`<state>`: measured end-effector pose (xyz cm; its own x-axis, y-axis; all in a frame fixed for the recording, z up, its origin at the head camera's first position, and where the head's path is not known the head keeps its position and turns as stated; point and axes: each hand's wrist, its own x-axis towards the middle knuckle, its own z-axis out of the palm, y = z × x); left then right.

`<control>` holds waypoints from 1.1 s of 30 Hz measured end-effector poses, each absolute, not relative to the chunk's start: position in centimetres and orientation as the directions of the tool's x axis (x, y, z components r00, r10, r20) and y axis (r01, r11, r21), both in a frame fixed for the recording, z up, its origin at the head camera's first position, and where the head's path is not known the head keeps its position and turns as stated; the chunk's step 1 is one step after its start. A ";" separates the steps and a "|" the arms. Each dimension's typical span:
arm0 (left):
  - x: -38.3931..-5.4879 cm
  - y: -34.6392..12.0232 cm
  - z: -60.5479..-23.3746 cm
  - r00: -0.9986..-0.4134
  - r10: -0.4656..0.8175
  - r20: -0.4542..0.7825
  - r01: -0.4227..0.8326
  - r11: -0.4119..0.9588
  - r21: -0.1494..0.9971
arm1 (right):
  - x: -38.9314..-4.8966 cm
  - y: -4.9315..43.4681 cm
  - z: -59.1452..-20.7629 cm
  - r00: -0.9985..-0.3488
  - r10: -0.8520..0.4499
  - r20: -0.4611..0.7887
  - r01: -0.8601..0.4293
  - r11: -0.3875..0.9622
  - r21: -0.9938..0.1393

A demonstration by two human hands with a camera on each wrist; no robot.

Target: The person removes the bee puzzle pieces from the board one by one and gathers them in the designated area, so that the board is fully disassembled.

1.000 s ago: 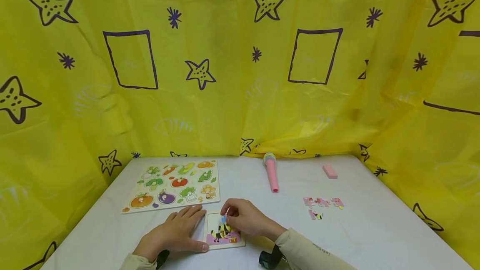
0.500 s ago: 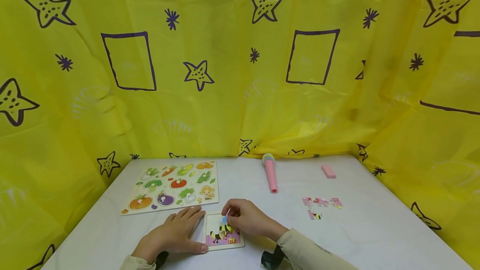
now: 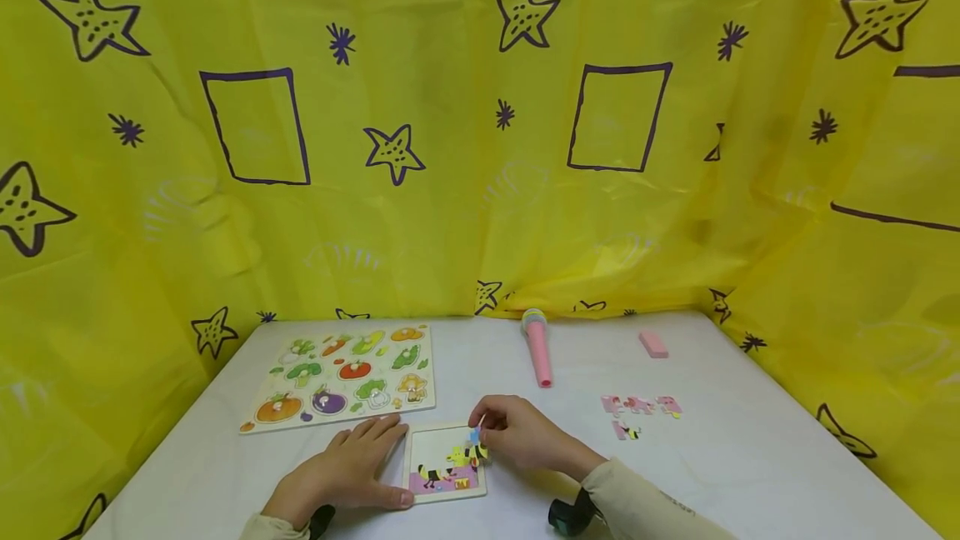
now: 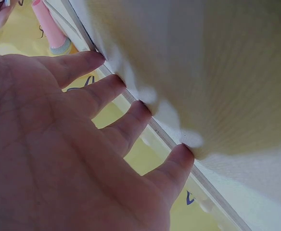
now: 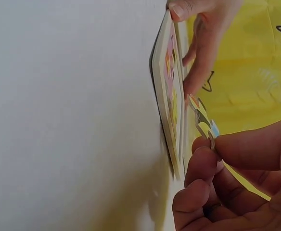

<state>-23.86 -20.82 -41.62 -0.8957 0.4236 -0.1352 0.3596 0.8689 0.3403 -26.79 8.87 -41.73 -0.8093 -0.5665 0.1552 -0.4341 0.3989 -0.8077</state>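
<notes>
My right hand (image 3: 525, 437) pinches a jigsaw piece (image 5: 201, 118) between thumb and index finger, its printed side yellow, black and blue. In the head view it overlaps the right edge of a small puzzle tray (image 3: 447, 497); the right wrist view shows it raised off the tray. Pink, yellow and black-striped pieces (image 3: 431, 477) fill the tray's lower part and some of its right side, while the upper left shows pale backing. My left hand (image 3: 341, 469) lies spread beside the tray, thumb at its lower left corner. The left wrist view shows its fingertips (image 4: 141, 108) along a board's edge.
A vegetable knob puzzle board (image 3: 382, 369) lies behind my left hand. A pink toy microphone (image 3: 539, 352) and a pink block (image 3: 653, 345) are farther back. Several loose jigsaw pieces (image 3: 641, 405) lie to the right. Yellow printed cloth (image 3: 442, 232) surrounds the white table (image 3: 720, 473).
My right hand has moved to the right with the pinched piece, from over the tray's inside to its right edge. More of the tray shows. My left hand stays in place.
</notes>
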 end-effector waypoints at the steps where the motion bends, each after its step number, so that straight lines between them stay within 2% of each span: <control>1: -24.0 -21.0 -41.9 -0.893 0.429 -0.134 0.364 0.865 0.345 | -26.8 9.3 -41.7 -0.812 -0.563 0.154 -0.431 0.400 -0.809; 13: -24.9 -21.9 -43.4 -0.877 0.468 -0.111 0.394 0.831 0.392 | -26.9 15.6 -40.5 -0.850 -0.499 0.168 -0.387 0.376 -0.842; 23: -25.2 -22.1 -43.9 -0.876 0.474 -0.094 0.400 0.821 0.408 | -26.8 22.4 -39.2 -0.929 -0.352 0.118 -0.284 0.471 -0.835; 33: -25.1 -22.0 -43.8 -0.877 0.472 -0.092 0.399 0.822 0.407 | -26.2 27.2 -38.2 -0.953 -0.283 0.110 -0.247 0.513 -0.822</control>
<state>-25.13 -22.00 -43.83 -0.8769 0.4718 -0.0916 0.3995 0.8215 0.4069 -26.19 27.24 -38.23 -0.9529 -0.2825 0.1100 -0.2470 0.5129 -0.8222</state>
